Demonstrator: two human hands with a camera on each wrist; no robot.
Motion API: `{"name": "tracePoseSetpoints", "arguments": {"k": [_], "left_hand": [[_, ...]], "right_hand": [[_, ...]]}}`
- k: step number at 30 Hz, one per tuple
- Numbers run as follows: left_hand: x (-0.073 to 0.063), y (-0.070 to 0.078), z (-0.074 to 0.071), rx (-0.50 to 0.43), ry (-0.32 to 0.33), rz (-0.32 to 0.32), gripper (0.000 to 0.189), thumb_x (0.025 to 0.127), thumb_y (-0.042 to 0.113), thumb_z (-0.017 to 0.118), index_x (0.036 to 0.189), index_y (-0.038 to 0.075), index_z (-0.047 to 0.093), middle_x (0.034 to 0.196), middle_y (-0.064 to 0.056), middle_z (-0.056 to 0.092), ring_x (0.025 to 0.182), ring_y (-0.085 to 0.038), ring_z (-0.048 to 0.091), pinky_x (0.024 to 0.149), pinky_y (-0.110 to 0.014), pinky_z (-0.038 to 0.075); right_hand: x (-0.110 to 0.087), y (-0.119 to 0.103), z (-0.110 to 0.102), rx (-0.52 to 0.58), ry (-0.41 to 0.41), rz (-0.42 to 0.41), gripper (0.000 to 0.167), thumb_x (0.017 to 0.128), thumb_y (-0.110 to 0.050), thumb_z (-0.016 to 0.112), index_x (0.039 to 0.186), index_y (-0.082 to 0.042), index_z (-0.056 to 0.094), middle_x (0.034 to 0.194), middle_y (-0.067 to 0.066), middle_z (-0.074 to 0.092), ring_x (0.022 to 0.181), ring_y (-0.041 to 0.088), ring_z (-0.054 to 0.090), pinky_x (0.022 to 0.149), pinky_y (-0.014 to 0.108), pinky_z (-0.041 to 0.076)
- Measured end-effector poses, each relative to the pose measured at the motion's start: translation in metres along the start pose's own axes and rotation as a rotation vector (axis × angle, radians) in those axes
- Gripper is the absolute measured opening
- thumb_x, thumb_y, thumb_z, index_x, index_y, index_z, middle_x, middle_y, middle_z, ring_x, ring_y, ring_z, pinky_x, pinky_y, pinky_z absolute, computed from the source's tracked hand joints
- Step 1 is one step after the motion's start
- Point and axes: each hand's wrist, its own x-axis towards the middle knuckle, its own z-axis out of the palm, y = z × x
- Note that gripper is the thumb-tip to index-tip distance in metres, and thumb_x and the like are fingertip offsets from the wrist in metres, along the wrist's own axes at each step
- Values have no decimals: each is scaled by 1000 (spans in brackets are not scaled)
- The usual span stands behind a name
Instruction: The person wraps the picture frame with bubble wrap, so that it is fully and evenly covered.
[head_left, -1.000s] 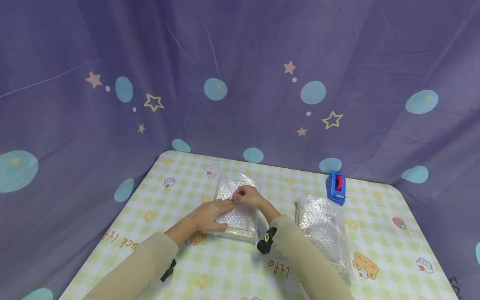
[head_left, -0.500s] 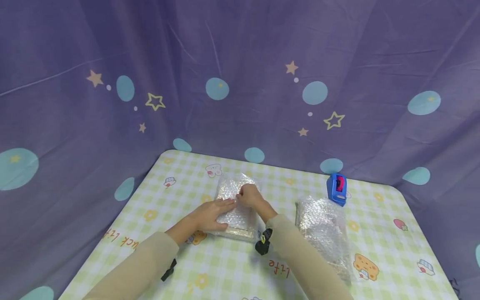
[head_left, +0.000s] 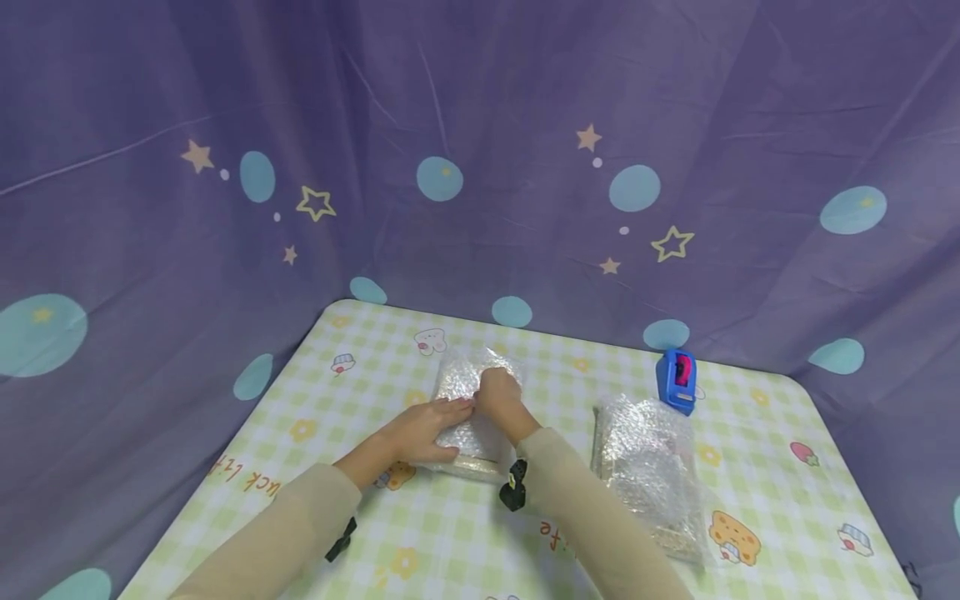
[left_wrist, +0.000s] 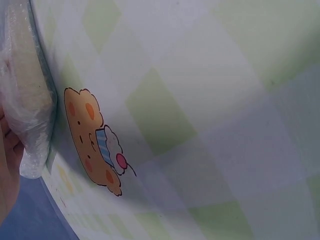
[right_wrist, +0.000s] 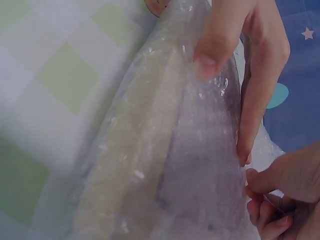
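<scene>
A flat, pale object with a frame-like edge, wrapped in bubble wrap (head_left: 459, 382), lies on the tablecloth before me. My left hand (head_left: 429, 433) rests on its left side with the fingers stretched across the top. In the right wrist view the left thumb presses on the wrap's upper surface. My right hand (head_left: 500, 402) has curled fingers; its thumb and fingertips (right_wrist: 255, 182) pinch at the wrap's surface, right by the left fingertips. A thin clear film edge shows between the right fingers. The left wrist view catches only an end of the wrapped bundle (left_wrist: 30, 80).
A second bubble-wrapped bundle (head_left: 647, 475) lies on the right. Just behind it stands a blue tape dispenser (head_left: 677, 382) with a pink core. The checked tablecloth (head_left: 420, 533) reaches a purple curtain (head_left: 480, 233) at the back and sides.
My right hand has shifted slightly to the right over the wrap, its fingers curling in and its wrist turning. The left hand stays in place on the bundle.
</scene>
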Motion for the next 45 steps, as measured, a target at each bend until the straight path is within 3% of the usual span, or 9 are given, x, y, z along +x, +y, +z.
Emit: {"name": "tracePoseSetpoints", "arguments": {"k": [3,6,11,18,22,26,31,40,45], "left_hand": [[2,1,0,-10,-3,0,72,84,40,57,144,4,42,153,-11,40,141,-29,40,117,-42,35],[3,2,1,-11,-10,-2,71,84,40,57,144,5,42,153,-11,40,141,-29,40,117,-42,34],[1,3,1,-10,-27,-27,68,85,40,57,143,7,44,153,-11,40,141,-29,40,117,-43,35],[0,3,-1,-3,-29,-48,68,85,41,57,144,8,44,154,-10,40,142,-29,40,118,-43,33],[0,3,0,3,-23,-41,68,86,41,58,143,8,44,153,-10,40,140,-30,41,117,-44,35],[0,3,0,1,-19,-32,68,86,41,58,143,7,45,153,-11,40,140,-31,42,117,-44,35],[1,2,0,12,-29,-36,69,86,42,57,144,8,43,154,-9,39,142,-27,39,119,-41,33],[2,3,0,18,-38,-43,70,86,42,58,145,8,42,154,-8,38,143,-26,38,119,-40,32],[3,3,-4,21,-61,-63,72,85,44,58,146,10,41,155,-8,37,143,-27,38,118,-42,34]], "right_hand": [[0,0,-1,-38,5,23,26,83,-24,72,90,0,70,96,16,72,88,30,71,74,37,61],[0,5,-2,-10,42,47,31,79,-28,76,89,1,70,93,16,73,86,30,71,74,37,60],[-3,19,-2,166,120,67,29,72,-26,82,74,0,68,78,14,71,73,28,69,68,37,58],[-9,36,-19,355,122,101,20,68,-14,82,60,-3,66,65,12,69,55,20,56,54,29,52],[-11,44,-26,358,108,147,20,66,-15,83,61,-3,69,67,12,71,56,20,58,54,28,53],[-13,51,-24,335,126,141,15,66,-15,84,64,-6,73,72,11,73,64,25,66,60,31,57],[-13,55,-20,336,160,130,12,66,-11,82,62,-7,71,73,11,73,65,26,66,63,32,58],[-15,58,-10,311,209,56,13,70,-8,79,61,-7,69,69,8,70,58,21,61,55,28,53],[-18,60,-9,341,242,-11,11,74,-9,78,68,-6,70,71,8,70,62,18,61,57,26,51]]}}
